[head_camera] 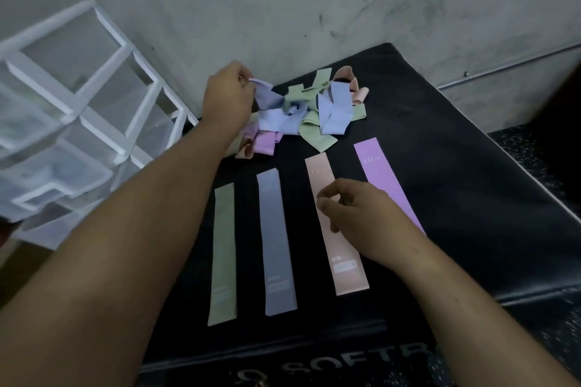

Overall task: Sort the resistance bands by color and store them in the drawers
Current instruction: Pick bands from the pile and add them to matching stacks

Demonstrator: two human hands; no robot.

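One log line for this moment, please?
left hand pinches pale blue elastic band in pile | right hand over flat peach elastic band

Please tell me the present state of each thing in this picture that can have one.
Left hand: grips a light blue band at the pile's edge.
Right hand: loosely curled, holding nothing.
Pile of bands: tangled, unsorted.
Green band: flat, straight.
Grey-blue band: flat, straight.
Peach band: flat, partly hidden by the right hand.
Purple band: flat, straight.
Drawer unit: too blurred to tell if drawers are open.

purple band (pixel 375 170) "10", mat (pixel 471 198) "SOFTR" (cut off)
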